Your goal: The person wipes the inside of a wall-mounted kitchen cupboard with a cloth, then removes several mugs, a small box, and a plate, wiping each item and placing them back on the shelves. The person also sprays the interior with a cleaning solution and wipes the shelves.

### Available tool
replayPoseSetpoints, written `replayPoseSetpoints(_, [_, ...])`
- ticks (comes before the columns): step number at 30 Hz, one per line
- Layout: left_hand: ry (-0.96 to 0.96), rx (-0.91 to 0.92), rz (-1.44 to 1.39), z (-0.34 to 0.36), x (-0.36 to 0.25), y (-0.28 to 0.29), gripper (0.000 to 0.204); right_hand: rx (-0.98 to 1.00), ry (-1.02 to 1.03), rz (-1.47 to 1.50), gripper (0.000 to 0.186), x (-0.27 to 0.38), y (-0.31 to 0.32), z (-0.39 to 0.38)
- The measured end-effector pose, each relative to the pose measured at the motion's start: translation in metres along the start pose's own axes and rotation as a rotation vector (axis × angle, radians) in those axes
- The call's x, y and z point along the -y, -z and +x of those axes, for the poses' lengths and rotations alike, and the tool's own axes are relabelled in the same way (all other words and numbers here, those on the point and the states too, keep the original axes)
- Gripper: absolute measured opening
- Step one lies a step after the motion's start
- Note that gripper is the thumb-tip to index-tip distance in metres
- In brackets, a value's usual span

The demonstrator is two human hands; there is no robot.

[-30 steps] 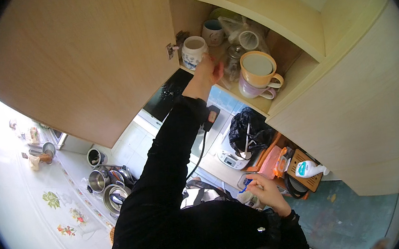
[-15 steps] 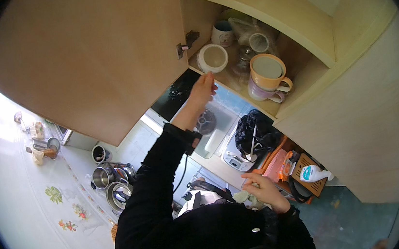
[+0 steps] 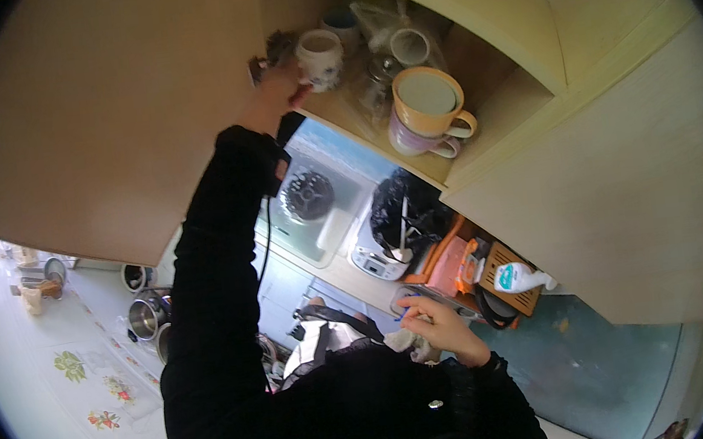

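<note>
A white cup point(image 3: 319, 62) with a blue pattern stands near the open cupboard's front left. My left hand point(image 3: 276, 93) is at its side, fingers curled against it; blur and the cup hide part of the grip. Behind it a dark-mouthed cup point(image 3: 341, 25) is partly hidden. To its right lie a clear plastic bag point(image 3: 382, 23), a pale cup point(image 3: 409, 45) and a glass lidded vessel point(image 3: 381, 71). An orange mug point(image 3: 428, 96) sits on a lilac mug point(image 3: 413, 137). Lower down, my right hand point(image 3: 445, 331) has bent fingers around a pale cloth point(image 3: 409, 344).
The cupboard door point(image 3: 99, 100) hangs open at left. Below are a sink with a round drain point(image 3: 308, 194), a white appliance point(image 3: 379, 255), a black plastic bag point(image 3: 409, 209), a spray bottle point(image 3: 520, 277) on a slatted brown board point(image 3: 494, 269), and metal pots point(image 3: 147, 316) at left.
My left hand has risen from below the shelf edge to the white cup's side, and the cup's patterned side now shows. The whole view has shifted; my right hand stays low with the cloth.
</note>
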State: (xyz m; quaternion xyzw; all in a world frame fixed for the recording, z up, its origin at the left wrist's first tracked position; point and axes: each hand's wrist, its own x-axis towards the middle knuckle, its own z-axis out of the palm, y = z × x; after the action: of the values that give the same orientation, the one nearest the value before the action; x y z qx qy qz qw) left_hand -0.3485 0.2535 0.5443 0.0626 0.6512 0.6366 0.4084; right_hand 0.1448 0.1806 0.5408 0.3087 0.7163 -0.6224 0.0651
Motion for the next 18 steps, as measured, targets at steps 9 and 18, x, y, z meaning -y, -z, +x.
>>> replayPoseSetpoints(9, [-0.618, -0.423, 0.524, -0.050, 0.016, -0.024, 0.052, -0.016, -0.032, -0.021, 0.040, -0.014, 0.005, -0.002])
replayPoseSetpoints(18, [-0.958, -0.186, 0.852, -0.050, -0.057, -0.132, 0.071, -0.051, -0.034, -0.071, 0.041, 0.007, 0.004, -0.002])
